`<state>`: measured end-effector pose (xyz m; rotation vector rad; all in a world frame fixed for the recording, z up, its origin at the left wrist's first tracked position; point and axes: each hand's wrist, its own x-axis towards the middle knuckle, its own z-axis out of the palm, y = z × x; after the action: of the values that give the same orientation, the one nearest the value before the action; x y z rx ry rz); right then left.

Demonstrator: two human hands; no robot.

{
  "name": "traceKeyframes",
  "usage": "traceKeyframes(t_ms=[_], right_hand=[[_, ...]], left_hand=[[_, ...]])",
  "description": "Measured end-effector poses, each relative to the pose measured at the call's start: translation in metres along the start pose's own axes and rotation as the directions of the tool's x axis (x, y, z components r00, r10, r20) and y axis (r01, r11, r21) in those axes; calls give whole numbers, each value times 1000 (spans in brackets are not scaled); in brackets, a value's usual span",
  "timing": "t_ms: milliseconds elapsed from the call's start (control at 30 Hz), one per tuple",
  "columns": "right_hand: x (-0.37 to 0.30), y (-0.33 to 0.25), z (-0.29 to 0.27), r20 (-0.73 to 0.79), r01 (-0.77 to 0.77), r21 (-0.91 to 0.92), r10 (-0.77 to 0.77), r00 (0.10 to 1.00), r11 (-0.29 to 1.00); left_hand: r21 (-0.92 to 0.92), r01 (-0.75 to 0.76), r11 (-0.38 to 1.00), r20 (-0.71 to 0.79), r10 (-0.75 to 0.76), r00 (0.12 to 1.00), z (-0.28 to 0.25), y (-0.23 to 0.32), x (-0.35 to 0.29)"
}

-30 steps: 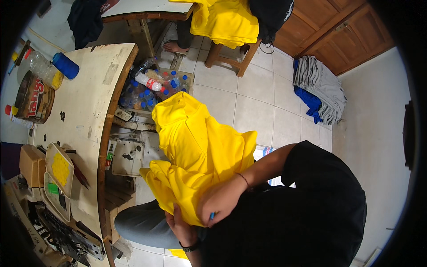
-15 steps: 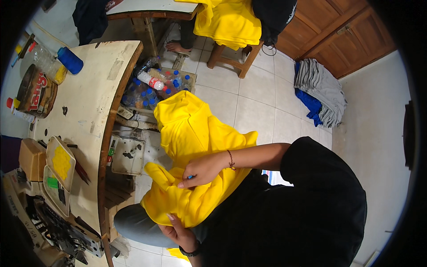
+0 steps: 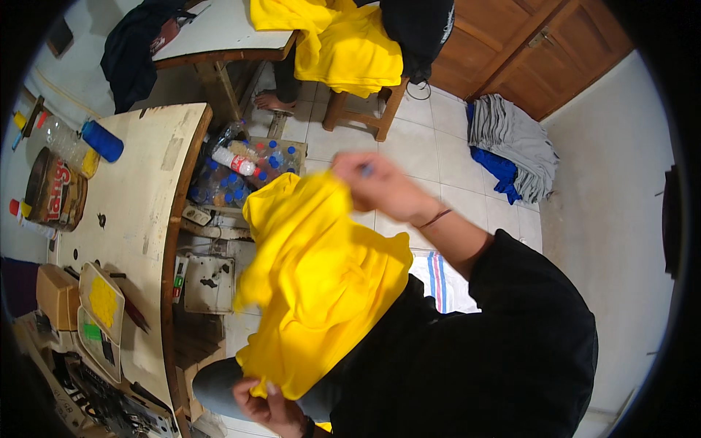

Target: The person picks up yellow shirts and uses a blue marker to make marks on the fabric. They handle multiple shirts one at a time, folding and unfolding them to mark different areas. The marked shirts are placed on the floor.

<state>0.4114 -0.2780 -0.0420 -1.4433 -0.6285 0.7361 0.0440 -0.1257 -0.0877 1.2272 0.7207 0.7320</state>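
Note:
A large piece of yellow cloth [image 3: 314, 292], like a garment, lies bunched across my lap. My right hand [image 3: 387, 186], with a thin bracelet at the wrist, is raised and blurred. Its fingers are closed at the cloth's upper edge, which rises up to them. A small blue thing [image 3: 366, 170] shows in that hand, too smeared to name. Low in the view, my left hand [image 3: 266, 407], a black band at its wrist, pinches the cloth's lower edge between thumb and fingers.
A worn white worktable [image 3: 139, 197] stands at left, with a blue thread cone [image 3: 102, 141], trays [image 3: 102, 303] and a black machine [image 3: 102, 394]. Capped bottles [image 3: 241, 171] fill a container beyond the cloth. Another person's foot [image 3: 274, 102] shows near a wooden stool [image 3: 365, 113]. Folded grey cloth [image 3: 511, 142] is piled at right.
My right hand has gone up and away from my lap, lifting part of the yellow cloth. My left hand has shifted slightly down and left, still at the lower edge. The view has tilted a little.

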Motion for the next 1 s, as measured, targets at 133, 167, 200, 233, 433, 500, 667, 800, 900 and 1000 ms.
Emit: traceKeyframes(t_ms=[133, 167, 200, 233, 433, 500, 667, 800, 900, 1000], right_hand=[[-36, -75, -58, -296, 335, 255, -257, 920, 907], [-44, -88, -69, -279, 396, 225, -331, 901, 890], [-53, -99, -88, -262, 454, 198, -400, 878, 868], [-61, -111, -102, -264, 502, 162, -453, 852, 850], [-83, -158, -137, -563, 747, -146, -675, 477, 649], [-88, -166, -142, -580, 752, -192, -691, 431, 631], [-43, -144, -181, -532, 347, -120, -355, 768, 930], [-5, -151, -194, -504, 306, -70, -299, 810, 949], [-8, -170, -205, -493, 473, -145, -478, 727, 869], [-28, -188, -205, -481, 558, -173, -564, 671, 812]], left_hand=[[184, -246, 952, -148, 274, 950, -11, 35, -2], [270, -276, 922, -201, 334, 921, -7, 45, 2], [263, -411, 873, -201, 467, 861, -7, 53, 16], [388, -517, 763, -205, 618, 759, -3, 63, 23], [683, -724, -92, 231, 968, 94, 53, 158, 102], [681, -686, 257, -30, 946, 324, 52, 168, 111], [657, -574, 489, 89, 706, 703, 62, 174, 156], [359, -573, 737, 93, 582, 808, 90, 189, 183], [234, -606, 760, 20, 620, 785, 91, 207, 221], [90, -554, 828, 9, 555, 832, 81, 233, 219]])
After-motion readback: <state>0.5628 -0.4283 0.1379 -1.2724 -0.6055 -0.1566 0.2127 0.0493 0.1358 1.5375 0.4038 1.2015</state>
